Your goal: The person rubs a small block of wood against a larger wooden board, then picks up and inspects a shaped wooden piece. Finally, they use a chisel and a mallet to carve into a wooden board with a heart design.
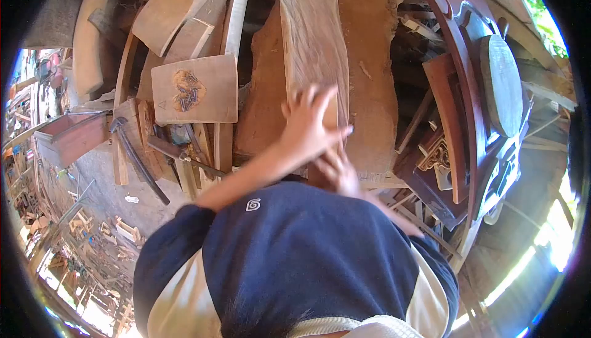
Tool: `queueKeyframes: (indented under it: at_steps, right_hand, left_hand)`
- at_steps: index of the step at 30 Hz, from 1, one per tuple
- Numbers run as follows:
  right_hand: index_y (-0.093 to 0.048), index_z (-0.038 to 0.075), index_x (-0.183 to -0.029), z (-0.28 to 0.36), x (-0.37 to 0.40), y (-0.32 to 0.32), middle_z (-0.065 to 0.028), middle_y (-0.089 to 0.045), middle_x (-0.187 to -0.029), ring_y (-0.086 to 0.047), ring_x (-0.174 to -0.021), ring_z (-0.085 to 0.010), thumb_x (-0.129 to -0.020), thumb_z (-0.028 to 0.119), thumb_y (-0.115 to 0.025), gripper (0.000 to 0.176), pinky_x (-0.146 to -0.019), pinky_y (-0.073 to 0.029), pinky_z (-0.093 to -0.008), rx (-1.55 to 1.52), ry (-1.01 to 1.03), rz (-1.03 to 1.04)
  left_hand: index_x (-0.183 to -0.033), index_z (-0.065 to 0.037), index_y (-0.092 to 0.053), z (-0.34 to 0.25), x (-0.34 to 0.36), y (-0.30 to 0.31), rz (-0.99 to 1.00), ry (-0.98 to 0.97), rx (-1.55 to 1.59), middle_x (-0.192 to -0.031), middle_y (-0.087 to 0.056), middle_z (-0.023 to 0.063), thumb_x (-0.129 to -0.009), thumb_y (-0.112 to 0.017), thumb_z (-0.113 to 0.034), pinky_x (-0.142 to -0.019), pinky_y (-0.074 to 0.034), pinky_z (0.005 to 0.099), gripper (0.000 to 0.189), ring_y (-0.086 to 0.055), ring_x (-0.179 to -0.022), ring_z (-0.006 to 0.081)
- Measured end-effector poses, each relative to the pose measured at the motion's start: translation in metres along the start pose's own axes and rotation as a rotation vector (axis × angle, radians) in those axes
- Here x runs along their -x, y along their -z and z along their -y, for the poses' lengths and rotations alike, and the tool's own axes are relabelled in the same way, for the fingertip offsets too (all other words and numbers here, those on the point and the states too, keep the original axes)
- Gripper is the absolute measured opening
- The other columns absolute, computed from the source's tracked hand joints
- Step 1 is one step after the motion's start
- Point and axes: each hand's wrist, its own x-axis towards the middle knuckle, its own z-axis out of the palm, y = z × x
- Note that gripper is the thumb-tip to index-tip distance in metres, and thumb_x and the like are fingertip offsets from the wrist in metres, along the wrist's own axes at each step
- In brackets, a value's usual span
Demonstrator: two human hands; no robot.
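Observation:
A long wooden board (313, 36) with wavy grain or carving lies lengthwise on a wide wooden slab (369, 61). My left hand (311, 129) is over the lower part of this board, its fingers spread and the thumb pointing right; whether the palm presses on the wood cannot be made out. My right hand (340, 173) is lower, by the near end of the board and close to my body. Its fingers look stretched out, though motion blurs them and part of the hand is hidden. I see no tool in either hand.
To the left, a wooden block (212, 89) carries a small pile of nails, with a hammer (138, 159) and other tools near it. A reddish wooden box (72, 135) stands farther left. Dark wooden furniture parts (455, 92) lean at the right. Wood scraps cover the floor.

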Motion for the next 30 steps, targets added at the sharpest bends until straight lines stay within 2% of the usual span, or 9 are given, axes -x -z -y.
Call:
queueKeyframes:
  at_steps: [4,7,8,10,11,17,23,24,30]
  right_hand:
    - [-0.061,0.007,-0.131,0.009,0.008,0.006,-0.021,-0.04,-0.15,-0.02,-0.14,-0.0593,-0.071,0.027,-0.078,0.066,-0.112,-0.037,-0.0562,0.107,0.105,-0.005]
    - [-0.058,0.006,-0.135,-0.006,-0.06,0.035,-0.0214,-0.049,-0.143,-0.044,-0.135,-0.0438,-0.053,0.03,-0.093,0.092,-0.108,-0.042,-0.0485,0.015,0.018,-0.091]
    - [-0.055,0.004,-0.138,-0.031,-0.09,0.037,-0.0207,-0.047,-0.145,-0.047,-0.134,-0.0369,-0.058,0.026,-0.091,0.09,-0.107,-0.043,-0.0429,-0.007,0.015,-0.135]
    - [-0.051,0.002,-0.14,-0.059,-0.169,0.062,-0.0151,-0.043,-0.151,-0.05,-0.131,-0.0254,-0.064,0.024,-0.087,0.086,-0.106,-0.045,-0.0367,-0.056,-0.022,-0.215]
    - [-0.052,0.016,-0.143,-0.066,-0.21,0.078,-0.0153,-0.043,-0.151,-0.041,-0.138,-0.0386,-0.063,0.028,-0.086,0.088,-0.107,-0.044,-0.0441,-0.228,-0.136,-0.184]
    - [-0.059,0.008,-0.134,-0.109,-0.306,0.094,-0.0186,-0.044,-0.149,-0.052,-0.129,-0.0372,-0.065,0.029,-0.082,0.076,-0.104,-0.046,-0.0434,0.047,0.09,-0.44]
    - [-0.053,0.01,-0.14,-0.039,-0.157,0.041,-0.0222,-0.042,-0.148,-0.043,-0.134,-0.0449,-0.066,0.023,-0.08,0.08,-0.107,-0.041,-0.0495,0.171,-0.017,-0.318]
    - [-0.052,0.013,-0.141,-0.022,-0.117,0.028,-0.0209,-0.037,-0.152,-0.024,-0.142,-0.0522,-0.063,0.025,-0.083,0.085,-0.115,-0.03,-0.0577,0.01,-0.13,-0.196]
    - [-0.059,0.007,-0.133,0.023,-0.016,0.015,-0.0198,-0.036,-0.153,-0.015,-0.143,-0.0563,-0.064,0.023,-0.084,0.075,-0.113,-0.032,-0.0607,-0.028,0.007,0.056]
  left_hand:
    - [-0.132,-0.017,-0.057,-0.006,0.025,-0.01,-0.125,0.047,0.058,-0.125,-0.052,0.0122,-0.067,-0.084,-0.026,-0.104,-0.03,0.0557,0.071,-0.041,-0.124,0.0366]
    - [-0.124,-0.011,-0.061,0.019,-0.047,-0.002,-0.235,-0.088,0.144,-0.122,-0.06,0.012,-0.069,-0.081,-0.02,-0.106,-0.034,0.046,0.059,-0.051,-0.12,0.0302]
    - [-0.121,-0.017,-0.06,0.038,-0.086,-0.011,-0.24,-0.03,0.262,-0.121,-0.055,0.0124,-0.068,-0.079,-0.023,-0.099,-0.035,0.056,0.057,-0.046,-0.12,0.0371]
    - [-0.126,-0.012,-0.061,0.052,-0.175,0.013,-0.206,0.004,0.063,-0.13,-0.059,0.0131,-0.073,-0.079,-0.026,-0.109,-0.038,0.0468,0.058,-0.052,-0.125,0.0313]
    - [-0.127,-0.012,-0.06,0.048,-0.215,0.036,-0.059,0.161,0.005,-0.133,-0.057,0.0146,-0.074,-0.078,-0.03,-0.109,-0.038,0.0457,0.059,-0.051,-0.126,0.0324]
    - [-0.126,-0.012,-0.06,0.058,-0.319,0.069,-0.091,0.096,-0.061,-0.138,-0.051,0.0172,-0.073,-0.075,-0.034,-0.106,-0.042,0.0446,0.059,-0.049,-0.129,0.0333]
    - [-0.126,-0.011,-0.058,0.05,-0.162,0.015,-0.121,-0.102,0.025,-0.126,-0.056,0.0161,-0.077,-0.077,-0.028,-0.109,-0.036,0.048,0.055,-0.048,-0.124,0.0354]
    - [-0.119,-0.009,-0.058,0.05,-0.122,0.0,-0.233,-0.224,0.108,-0.119,-0.055,0.0192,-0.068,-0.078,-0.025,-0.1,-0.039,0.0518,0.058,-0.049,-0.115,0.0395]
    - [-0.126,-0.006,-0.056,0.011,0.01,-0.002,-0.15,-0.082,0.168,-0.12,-0.055,0.0159,-0.07,-0.078,-0.017,-0.101,-0.036,0.0477,0.061,-0.05,-0.115,0.0346]
